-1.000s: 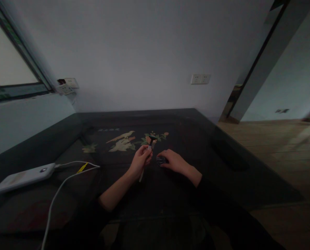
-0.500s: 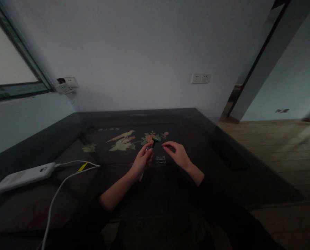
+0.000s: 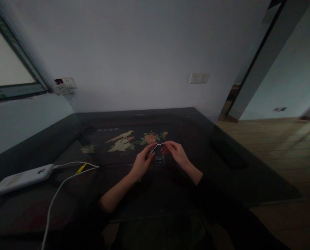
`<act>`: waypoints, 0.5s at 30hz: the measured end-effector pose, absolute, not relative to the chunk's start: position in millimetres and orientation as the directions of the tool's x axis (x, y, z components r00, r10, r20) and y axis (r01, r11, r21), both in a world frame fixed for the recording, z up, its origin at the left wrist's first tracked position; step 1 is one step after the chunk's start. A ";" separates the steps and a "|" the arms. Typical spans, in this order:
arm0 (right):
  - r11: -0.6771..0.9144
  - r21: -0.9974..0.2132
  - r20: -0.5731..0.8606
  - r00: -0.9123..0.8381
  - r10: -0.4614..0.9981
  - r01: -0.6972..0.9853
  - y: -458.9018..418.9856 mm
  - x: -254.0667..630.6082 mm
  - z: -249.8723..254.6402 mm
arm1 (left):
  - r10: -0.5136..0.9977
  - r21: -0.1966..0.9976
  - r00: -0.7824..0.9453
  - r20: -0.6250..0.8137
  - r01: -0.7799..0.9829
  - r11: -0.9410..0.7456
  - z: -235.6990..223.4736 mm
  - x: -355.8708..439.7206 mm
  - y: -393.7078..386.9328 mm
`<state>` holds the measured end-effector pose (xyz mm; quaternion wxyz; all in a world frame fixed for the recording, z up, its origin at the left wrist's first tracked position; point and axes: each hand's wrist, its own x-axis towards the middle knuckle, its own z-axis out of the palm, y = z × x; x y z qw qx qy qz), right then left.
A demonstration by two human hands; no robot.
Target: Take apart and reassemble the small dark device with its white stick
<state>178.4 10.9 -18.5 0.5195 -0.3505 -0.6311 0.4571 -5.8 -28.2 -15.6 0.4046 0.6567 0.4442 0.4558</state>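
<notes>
My left hand (image 3: 141, 160) is closed around the handle of a razor (image 3: 152, 151), which slants up to the right; the handle's pale lower end shows below the palm. My right hand (image 3: 177, 152) pinches the small dark razor head (image 3: 162, 143) at the upper end between thumb and fingertips. Whether the head is still joined to the handle is too small and dark to tell. Just below, between both hands, a small clear plastic case (image 3: 160, 160) with dark ridged contents lies on the table.
The dark glossy table (image 3: 155, 194) bears a bird-and-flower picture (image 3: 121, 142). At left lie a white power bank (image 3: 22, 178) and its white cable (image 3: 50, 208) with a yellow tag (image 3: 80, 168). A dark flat object (image 3: 229, 154) lies at right. The wall (image 3: 134, 62) stands behind.
My right hand has moved left and its fingers have closed on the razor head. In my left hand the razor has turned, its head now pointing toward the right hand.
</notes>
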 end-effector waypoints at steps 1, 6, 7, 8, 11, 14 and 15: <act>0.323 -0.945 0.328 -0.212 0.921 -0.058 10.8 178.1 -18.8 | 0.943 0.912 0.193 0.270 0.264 -0.315 -14.5 -6.3 -29.7; 0.307 -0.947 0.321 -0.272 0.907 -0.095 8.6 178.2 -18.0 | 0.902 0.802 0.213 0.375 0.414 -0.431 -13.9 -7.9 -32.3; 0.314 -0.945 0.328 -0.282 0.902 -0.093 8.3 178.3 -17.9 | 0.890 0.779 0.215 0.403 0.430 -0.457 -14.7 -8.0 -31.7; 0.323 -0.942 0.336 -0.285 0.898 -0.092 8.2 178.4 -17.9 | 0.876 0.757 0.218 0.431 0.441 -0.482 -15.5 -8.1 -31.0; 0.338 -0.936 0.351 -0.287 0.891 -0.097 7.9 178.6 -18.3 | 0.840 0.716 0.229 0.492 0.442 -0.540 -18.0 -8.2 -28.8; 0.326 -0.939 0.343 -0.288 0.894 -0.107 7.2 178.7 -18.2 | 0.820 0.694 0.249 0.515 0.441 -0.569 -19.9 -8.9 -27.6; 0.320 -0.941 0.338 -0.289 0.896 -0.108 6.8 178.7 -17.9 | 0.815 0.687 0.258 0.519 0.440 -0.578 -20.4 -9.2 -27.3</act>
